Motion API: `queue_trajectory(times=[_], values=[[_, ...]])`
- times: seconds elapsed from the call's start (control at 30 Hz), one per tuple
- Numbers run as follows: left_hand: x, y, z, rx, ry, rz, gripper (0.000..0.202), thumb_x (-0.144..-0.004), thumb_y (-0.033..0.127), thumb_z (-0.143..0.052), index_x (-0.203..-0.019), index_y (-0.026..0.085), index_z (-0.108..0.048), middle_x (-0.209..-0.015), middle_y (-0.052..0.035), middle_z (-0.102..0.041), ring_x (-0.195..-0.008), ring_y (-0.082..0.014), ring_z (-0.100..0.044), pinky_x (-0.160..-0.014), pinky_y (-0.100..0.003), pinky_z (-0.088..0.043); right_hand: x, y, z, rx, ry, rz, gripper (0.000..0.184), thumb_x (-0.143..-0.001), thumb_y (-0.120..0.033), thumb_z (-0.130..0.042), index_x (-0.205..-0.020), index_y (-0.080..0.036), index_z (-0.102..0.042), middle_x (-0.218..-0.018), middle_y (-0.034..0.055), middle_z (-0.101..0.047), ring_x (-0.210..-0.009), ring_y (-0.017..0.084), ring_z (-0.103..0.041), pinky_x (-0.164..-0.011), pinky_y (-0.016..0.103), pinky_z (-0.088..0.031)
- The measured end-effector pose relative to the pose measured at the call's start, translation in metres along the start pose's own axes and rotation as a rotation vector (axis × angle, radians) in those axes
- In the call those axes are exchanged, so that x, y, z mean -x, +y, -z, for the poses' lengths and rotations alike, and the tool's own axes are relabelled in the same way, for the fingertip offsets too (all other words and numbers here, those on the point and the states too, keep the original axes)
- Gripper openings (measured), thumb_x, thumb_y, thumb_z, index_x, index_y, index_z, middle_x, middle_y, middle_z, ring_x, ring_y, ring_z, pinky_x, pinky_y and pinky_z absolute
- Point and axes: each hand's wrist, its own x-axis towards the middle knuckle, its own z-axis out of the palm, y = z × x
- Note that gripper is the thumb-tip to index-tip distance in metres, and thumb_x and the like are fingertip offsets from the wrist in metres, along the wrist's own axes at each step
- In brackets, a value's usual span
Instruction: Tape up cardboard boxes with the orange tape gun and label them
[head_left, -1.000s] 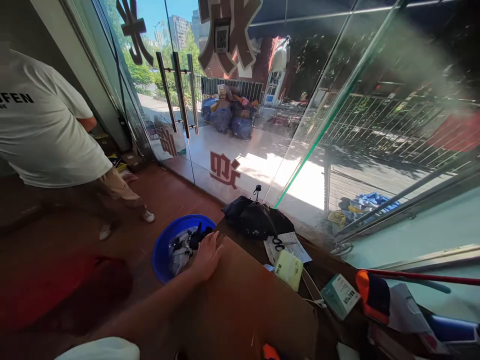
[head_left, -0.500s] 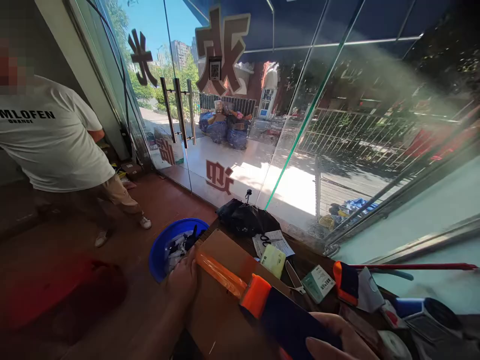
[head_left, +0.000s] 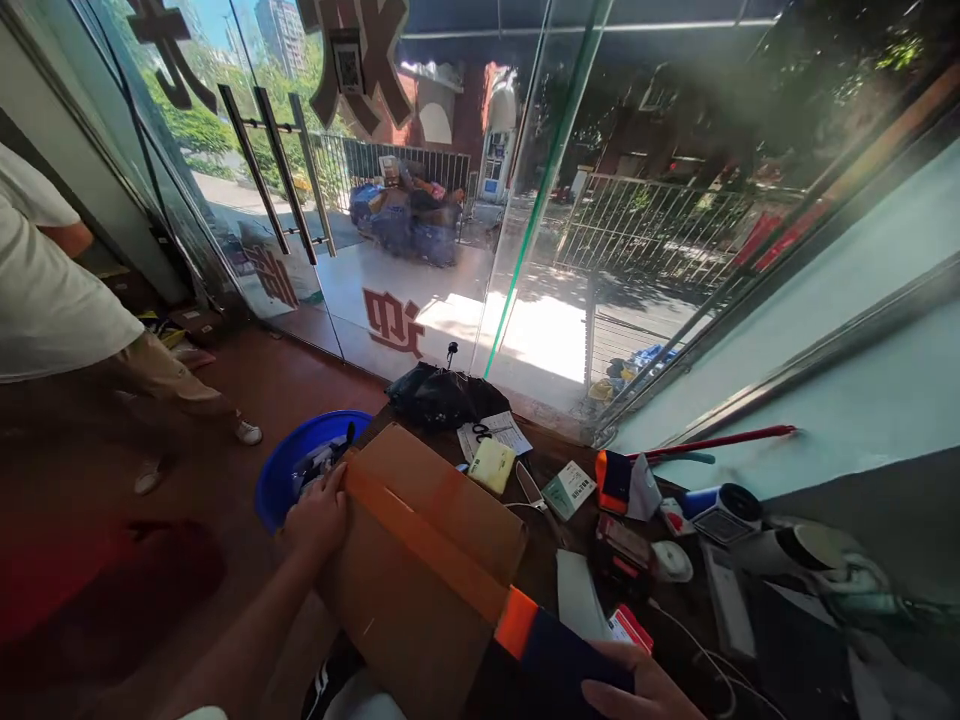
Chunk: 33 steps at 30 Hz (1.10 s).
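A closed cardboard box (head_left: pixel 405 620) lies in front of me, partly over the dark table. An orange tape strip (head_left: pixel 431 545) runs along the top of it. At the box's far left end my left hand (head_left: pixel 319 515) grips the edge, fingers over the end of the tape. In my right hand (head_left: pixel 637 680) is a dark blue and orange tape dispenser (head_left: pixel 559 645), its orange front edge against the near right end of the box. Part of that hand is cut off by the frame's lower edge.
Left of the box stands a blue tub (head_left: pixel 274 485) with odds and ends. A black umbrella (head_left: pixel 446 395), yellow packet (head_left: pixel 492 465), knife (head_left: pixel 529 485), green-white box (head_left: pixel 570 490) and another dispenser (head_left: pixel 613 480) lie on the table. A person in a white shirt (head_left: pixel 52 290) stands at left.
My right hand has drawn the dispenser down to the box's near right end. The tape, raised before, now lies flat along the top. The view has turned right and down.
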Motion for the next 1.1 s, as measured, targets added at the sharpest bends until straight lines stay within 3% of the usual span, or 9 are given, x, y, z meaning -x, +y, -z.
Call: queue_trajectory(times=[0.1, 0.17, 0.23, 0.3, 0.47, 0.57, 0.67, 0.83, 1.1], values=[[0.016, 0.018, 0.005, -0.056, 0.156, -0.087, 0.051, -0.091, 0.021, -0.025, -0.136, 0.012, -0.049, -0.132, -0.0221, -0.054, -0.12, -0.0371, -0.051, -0.094, -0.054, -0.044, -0.004, 0.026, -0.006, -0.101, 0.03, -0.032, 0.073, -0.045, -0.063, -0.078, -0.097, -0.013, -0.067, -0.096, 0.0102, -0.069, -0.096, 0.029, -0.063, -0.085, 0.037, -0.051], [0.048, 0.043, 0.003, -0.016, 0.225, -0.342, 0.053, -0.09, 0.024, -0.031, -0.138, 0.005, -0.044, -0.145, -0.0237, -0.041, -0.137, -0.0358, -0.033, -0.109, -0.055, -0.031, -0.009, 0.034, -0.012, -0.1, 0.049, -0.036, 0.075, -0.042, -0.062, -0.079, -0.098, -0.013, -0.066, -0.097, 0.0105, -0.069, -0.098, 0.029, -0.062, -0.085, 0.037, -0.05], [0.091, 0.073, -0.008, 0.088, 0.122, -0.679, 0.074, -0.083, 0.036, -0.046, -0.148, 0.007, -0.025, -0.155, -0.0185, -0.026, -0.145, -0.0336, -0.017, -0.114, -0.055, -0.022, -0.012, 0.033, -0.014, -0.078, 0.011, -0.032, 0.072, -0.042, -0.061, -0.078, -0.095, -0.014, -0.066, -0.097, 0.0097, -0.068, -0.098, 0.029, -0.06, -0.085, 0.036, -0.048], [0.13, 0.1, -0.024, 0.12, -0.043, -0.806, 0.106, -0.064, 0.049, -0.062, -0.15, 0.008, -0.018, -0.158, -0.0184, -0.014, -0.145, -0.0398, -0.006, -0.115, -0.062, -0.012, -0.011, 0.026, -0.013, -0.074, -0.072, -0.034, 0.063, -0.046, -0.06, -0.075, -0.09, -0.015, -0.067, -0.093, 0.0076, -0.067, -0.095, 0.027, -0.059, -0.083, 0.034, -0.047], [0.162, 0.124, -0.052, 0.064, -0.085, -0.531, 0.096, -0.061, 0.04, -0.058, -0.144, 0.0, -0.032, -0.155, -0.0235, -0.02, -0.145, -0.0407, -0.01, -0.112, -0.065, -0.008, -0.012, 0.022, -0.015, -0.015, -0.16, 0.021, 0.03, -0.061, -0.045, -0.063, -0.072, -0.018, -0.066, -0.075, 0.001, -0.064, -0.077, 0.019, -0.056, -0.069, 0.028, -0.041], [0.155, 0.121, -0.053, 0.062, 0.001, -0.58, 0.089, -0.064, 0.041, -0.057, -0.143, 0.005, -0.037, -0.154, -0.0212, -0.026, -0.144, -0.0378, -0.016, -0.113, -0.063, -0.011, -0.018, 0.029, -0.026, 0.136, 0.018, 0.122, 0.025, -0.067, -0.042, -0.053, -0.06, -0.018, -0.058, -0.065, 0.0004, -0.058, -0.069, 0.017, -0.051, -0.063, 0.028, -0.035], [0.154, 0.117, -0.054, 0.051, 0.07, -0.614, 0.081, -0.07, 0.042, -0.055, -0.142, 0.008, -0.04, -0.154, -0.0188, -0.029, -0.142, -0.0367, -0.022, -0.11, -0.062, -0.017, -0.016, 0.028, -0.035, 0.304, 0.147, 0.154, 0.041, -0.072, -0.056, -0.053, -0.062, -0.016, -0.059, -0.065, 0.003, -0.059, -0.066, 0.017, -0.051, -0.061, 0.029, -0.031], [0.156, 0.111, -0.059, 0.043, 0.079, -0.655, 0.082, -0.071, 0.048, -0.056, -0.142, 0.01, -0.041, -0.153, -0.0173, -0.031, -0.141, -0.039, -0.025, -0.108, -0.062, -0.022, -0.004, 0.033, -0.032, 0.304, 0.097, 0.175, 0.043, -0.072, -0.056, -0.058, -0.068, -0.014, -0.066, -0.068, 0.0052, -0.065, -0.067, 0.018, -0.055, -0.061, 0.029, -0.033], [0.157, 0.115, -0.059, 0.011, 0.199, -0.729, 0.074, -0.074, 0.045, -0.054, -0.14, 0.012, -0.045, -0.15, -0.0148, -0.038, -0.138, -0.0369, -0.031, -0.113, -0.056, -0.015, -0.033, 0.095, -0.034, 0.229, 0.094, 0.111, 0.045, -0.071, -0.056, -0.059, -0.071, -0.011, -0.068, -0.07, 0.0076, -0.067, -0.069, 0.021, -0.056, -0.059, 0.028, -0.035]])
